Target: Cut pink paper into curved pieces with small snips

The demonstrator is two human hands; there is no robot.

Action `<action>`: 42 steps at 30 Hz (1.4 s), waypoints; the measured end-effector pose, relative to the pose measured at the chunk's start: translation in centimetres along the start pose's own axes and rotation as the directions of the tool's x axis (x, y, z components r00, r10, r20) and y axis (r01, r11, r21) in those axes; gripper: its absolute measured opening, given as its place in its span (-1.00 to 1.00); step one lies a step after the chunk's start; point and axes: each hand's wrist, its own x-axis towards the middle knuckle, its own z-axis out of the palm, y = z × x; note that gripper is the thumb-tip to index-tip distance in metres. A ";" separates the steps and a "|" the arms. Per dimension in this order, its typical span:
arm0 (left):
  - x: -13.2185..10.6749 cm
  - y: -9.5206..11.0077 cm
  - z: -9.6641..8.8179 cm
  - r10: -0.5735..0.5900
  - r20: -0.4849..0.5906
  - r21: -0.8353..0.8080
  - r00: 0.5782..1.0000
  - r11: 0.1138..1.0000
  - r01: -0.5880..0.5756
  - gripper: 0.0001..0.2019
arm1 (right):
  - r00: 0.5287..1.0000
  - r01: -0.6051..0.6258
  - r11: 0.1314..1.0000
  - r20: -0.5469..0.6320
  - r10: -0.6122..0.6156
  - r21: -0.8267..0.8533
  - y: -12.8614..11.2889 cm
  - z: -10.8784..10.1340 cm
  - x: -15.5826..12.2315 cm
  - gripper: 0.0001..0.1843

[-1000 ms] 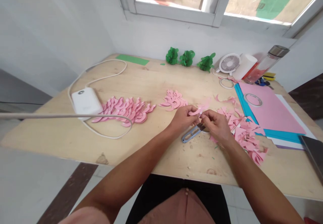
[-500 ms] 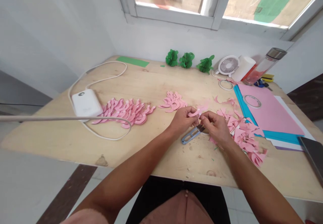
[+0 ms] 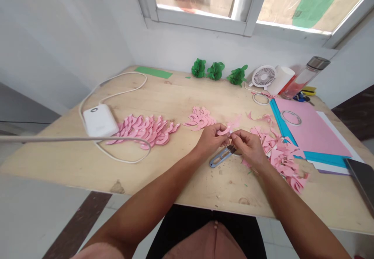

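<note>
My left hand [image 3: 214, 137] pinches a curved pink paper piece [image 3: 223, 132] between thumb and fingers, above the table. At the whitish right end of that piece, the closed fingertips of my right hand [image 3: 247, 144] meet it; the exact hold is too small to make out. Under my hands lie blue-handled thread snips [image 3: 217, 160], with the blade end partly hidden. A small pile of pink curved cutouts [image 3: 200, 118] sits just beyond my left hand. Pink paper scraps [image 3: 282, 154] are heaped to the right of my right hand.
Overlapping pink cutouts [image 3: 146, 129] lie left, by a white power bank [image 3: 101, 120] with a looping cable. Green paper shapes [image 3: 216, 71] line the wall. A small fan [image 3: 263, 76], a glass bottle [image 3: 305, 78], a tape roll [image 3: 291, 117] on pink sheets [image 3: 315, 130] and a phone [image 3: 360, 181] are right.
Both hands stay in nearly the same place, still holding the pink paper piece. The view has shifted very slightly; nothing on the table has visibly moved.
</note>
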 end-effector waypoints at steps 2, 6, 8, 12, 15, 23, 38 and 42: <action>0.0 0.0 0.0 0.001 0.006 -0.005 1.000 1.000 -0.001 -0.87 | 1.000 -0.010 0.999 0.009 0.010 0.047 -0.1 0.0 0.0 -0.70; 0.0 -0.1 0.0 -0.001 0.015 -0.009 1.000 1.000 0.001 -0.89 | 1.000 -0.019 0.996 0.005 0.019 0.086 -0.1 0.1 -0.1 -0.72; 0.0 -0.1 0.0 -0.002 0.018 -0.016 1.000 1.000 0.002 -0.88 | 1.000 -0.020 0.997 -0.002 0.020 0.078 0.0 0.1 -0.1 -0.71; -0.1 -0.1 0.1 -0.005 0.019 -0.021 1.000 1.000 0.006 -0.87 | 1.000 -0.012 0.998 -0.020 0.013 0.056 0.0 0.1 -0.1 -0.72; -0.1 -0.1 0.1 -0.007 0.018 -0.021 1.000 1.000 0.007 -0.86 | 1.000 -0.010 0.999 -0.023 0.011 0.052 -0.2 0.0 -0.1 -0.73; 0.0 -0.3 0.0 -0.008 0.027 0.008 1.000 1.000 0.008 -0.87 | 0.999 0.005 1.000 -0.038 -0.004 0.012 -0.4 0.0 -0.2 -0.76; -0.2 0.1 0.1 -0.009 0.025 0.016 1.000 1.000 0.009 -0.89 | 0.994 -0.004 0.999 -0.106 -0.001 -0.052 -0.7 -0.2 -0.2 -0.83; -0.2 0.1 0.1 -0.005 0.028 0.016 1.000 1.000 0.005 -0.88 | 0.994 -0.003 0.998 -0.113 -0.004 -0.063 -0.7 -0.3 -0.1 -0.84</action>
